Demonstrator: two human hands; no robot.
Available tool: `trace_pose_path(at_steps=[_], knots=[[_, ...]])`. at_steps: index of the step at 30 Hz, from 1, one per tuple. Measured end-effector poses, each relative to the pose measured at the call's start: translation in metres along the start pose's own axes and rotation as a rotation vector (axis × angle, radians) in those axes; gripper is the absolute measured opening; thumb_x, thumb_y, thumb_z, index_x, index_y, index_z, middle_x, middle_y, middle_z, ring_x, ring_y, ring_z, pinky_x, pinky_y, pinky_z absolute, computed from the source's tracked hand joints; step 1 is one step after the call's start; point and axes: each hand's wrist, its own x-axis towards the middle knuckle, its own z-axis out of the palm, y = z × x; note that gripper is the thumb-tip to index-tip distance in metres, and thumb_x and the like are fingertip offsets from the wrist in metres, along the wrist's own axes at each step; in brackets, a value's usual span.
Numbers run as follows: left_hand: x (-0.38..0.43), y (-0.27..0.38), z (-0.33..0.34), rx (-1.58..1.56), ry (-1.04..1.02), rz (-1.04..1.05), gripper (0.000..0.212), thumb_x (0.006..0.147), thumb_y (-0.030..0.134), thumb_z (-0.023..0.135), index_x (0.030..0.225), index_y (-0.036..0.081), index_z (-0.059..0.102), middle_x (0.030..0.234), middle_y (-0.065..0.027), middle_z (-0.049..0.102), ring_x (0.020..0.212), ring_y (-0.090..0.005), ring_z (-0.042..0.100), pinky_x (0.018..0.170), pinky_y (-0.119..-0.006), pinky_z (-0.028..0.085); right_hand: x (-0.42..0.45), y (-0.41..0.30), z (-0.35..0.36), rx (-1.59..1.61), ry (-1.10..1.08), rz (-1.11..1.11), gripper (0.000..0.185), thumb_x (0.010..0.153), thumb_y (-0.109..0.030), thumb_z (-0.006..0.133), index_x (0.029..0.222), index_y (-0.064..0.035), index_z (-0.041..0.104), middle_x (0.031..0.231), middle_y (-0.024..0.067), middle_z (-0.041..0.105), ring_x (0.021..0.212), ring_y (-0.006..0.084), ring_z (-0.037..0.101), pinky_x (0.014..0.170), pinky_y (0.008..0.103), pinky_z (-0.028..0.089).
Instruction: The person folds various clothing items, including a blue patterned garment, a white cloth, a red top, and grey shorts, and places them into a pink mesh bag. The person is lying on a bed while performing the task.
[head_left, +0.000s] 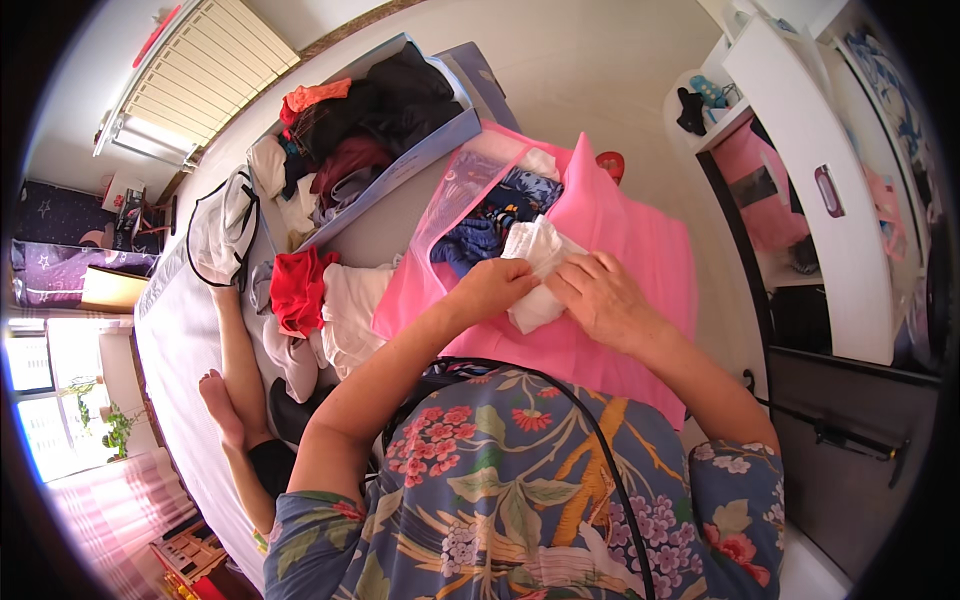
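Observation:
My left hand (501, 286) pinches the left edge of a white cloth garment (534, 244) with a gathered edge. On its other side, my right hand (598, 296) grips the same garment, fingers bent over the fabric. Beneath both hands lies a pink fabric storage bag (637, 247) with a mesh panel (461, 187). Dark blue patterned clothes (480, 236) show in the bag's opening, just beyond the white garment. Part of the garment is covered by my fingers.
A blue box (420, 159) full of dark clothes stands beyond the bag on the bed (180, 352). Red cloth (300, 289) and white cloth (352, 307) lie left of the bag. Another person's bare foot (221, 409) rests farther left. An open white cabinet door (817, 187) stands right.

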Motion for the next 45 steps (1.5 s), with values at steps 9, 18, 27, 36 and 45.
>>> trace_pose_path(at_steps=[9,18,27,36,45], knots=[[-0.053,0.044,0.010,0.524,0.340,0.396,0.024,0.083,0.014,0.068,0.105,0.007,0.062,0.099,-0.0110,0.062,0.091,-0.0332,0.060,0.077,-0.042,0.050,0.009,0.007,0.007,0.346,-0.246,0.184,0.022,0.081,-0.028,0.071,0.082,-0.0068,0.067,0.084,0.0091,0.064,0.088,0.0295,0.063,0.077,0.0422,0.050],[-0.010,0.002,0.001,0.066,0.170,0.242,0.019,0.092,0.014,0.061,0.105,0.001,0.064,0.090,-0.0159,0.067,0.086,-0.0288,0.065,0.078,-0.036,0.050,0.017,0.003,0.016,0.226,-0.197,0.481,0.026,0.085,-0.030,0.067,0.090,-0.0045,0.063,0.088,0.0101,0.064,0.087,0.0309,0.063,0.076,0.0426,0.050],[0.010,-0.017,-0.008,-0.226,0.059,0.141,0.017,0.092,0.015,0.059,0.104,0.004,0.064,0.092,-0.0146,0.066,0.086,-0.0271,0.067,0.076,-0.037,0.052,0.017,-0.018,0.007,-0.030,0.003,0.120,0.034,0.075,-0.020,0.072,0.104,-0.0052,0.062,0.098,0.0063,0.058,0.095,0.0236,0.057,0.088,0.0397,0.043],[-0.023,0.009,-0.005,0.309,0.305,0.523,0.017,0.091,0.015,0.061,0.104,0.005,0.064,0.097,-0.0137,0.062,0.095,-0.0348,0.060,0.082,-0.040,0.050,0.014,0.001,0.024,0.348,-0.188,0.359,0.023,0.082,-0.024,0.070,0.095,-0.0055,0.065,0.090,0.0108,0.065,0.089,0.0319,0.062,0.077,0.0428,0.049],[0.019,-0.020,0.000,0.057,0.244,0.347,0.014,0.093,0.017,0.058,0.100,0.005,0.061,0.097,-0.0171,0.065,0.090,-0.0377,0.063,0.076,-0.045,0.050,0.023,0.011,0.035,0.191,0.034,0.459,0.030,0.081,-0.026,0.073,0.099,-0.0042,0.064,0.114,0.0148,0.059,0.106,0.0326,0.057,0.084,0.0442,0.048]])
